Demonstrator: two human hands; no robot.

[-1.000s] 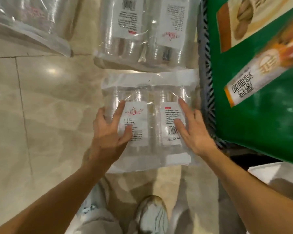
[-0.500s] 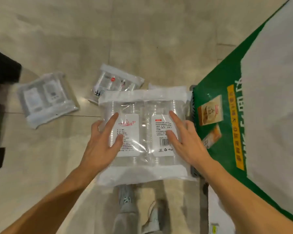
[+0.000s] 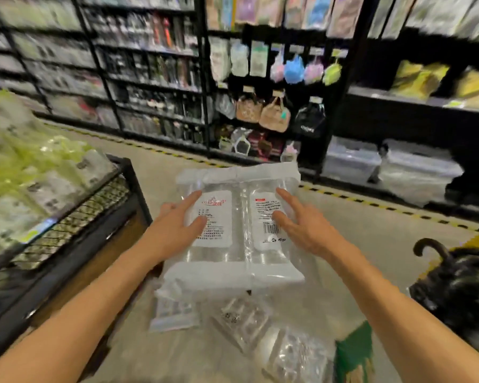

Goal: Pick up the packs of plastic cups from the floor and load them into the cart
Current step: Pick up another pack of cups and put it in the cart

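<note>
While the pack of cups [image 3: 237, 230] sits raised at centre frame, the left hand [image 3: 174, 233] grips its nine o'clock side and the right hand [image 3: 306, 229] its three o'clock side; more packs [image 3: 241, 322] lie on the floor [image 3: 357, 225] at six o'clock.

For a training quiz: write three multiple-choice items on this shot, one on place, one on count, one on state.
1. Where is the held pack of cups?
A. in the air between both hands
B. flat on the floor
C. on a shelf

2. How many white labels face up on it?
A. one
B. two
C. four

3. The left hand is:
A. hanging free
B. pressed on the pack, fingers spread
C. closed in a fist

Answers: 1 A, floor packs lie below it; 2 B, labels sit side by side; 3 B, as does the right hand.
</note>
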